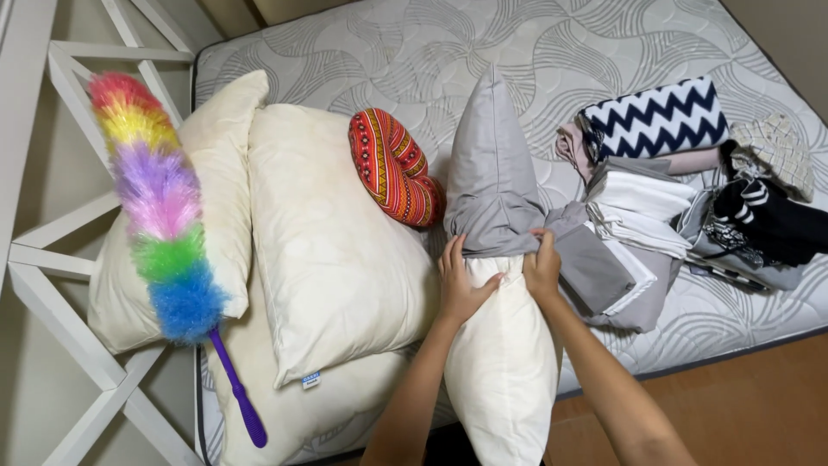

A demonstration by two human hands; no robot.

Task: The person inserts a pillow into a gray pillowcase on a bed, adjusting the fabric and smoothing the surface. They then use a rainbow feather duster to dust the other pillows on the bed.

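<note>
A cream pillow [502, 362] lies lengthwise over the mattress's near edge, its far end inside a grey pillowcase [490, 177] that stands up in a point. My left hand [459, 280] grips the left side of the pillow at the bunched hem of the case. My right hand [542, 263] pinches the grey hem on the right side. Both forearms reach in from the bottom of the view.
Bare cream pillows [332, 246] are stacked at left on the patterned mattress [414, 52], with a rainbow feather duster [164, 216] on them. A red striped cushion [394, 166] lies beside the case. Folded linens and clothes [655, 198] pile at right. White frame [60, 259] at left, wood floor [742, 406] near right.
</note>
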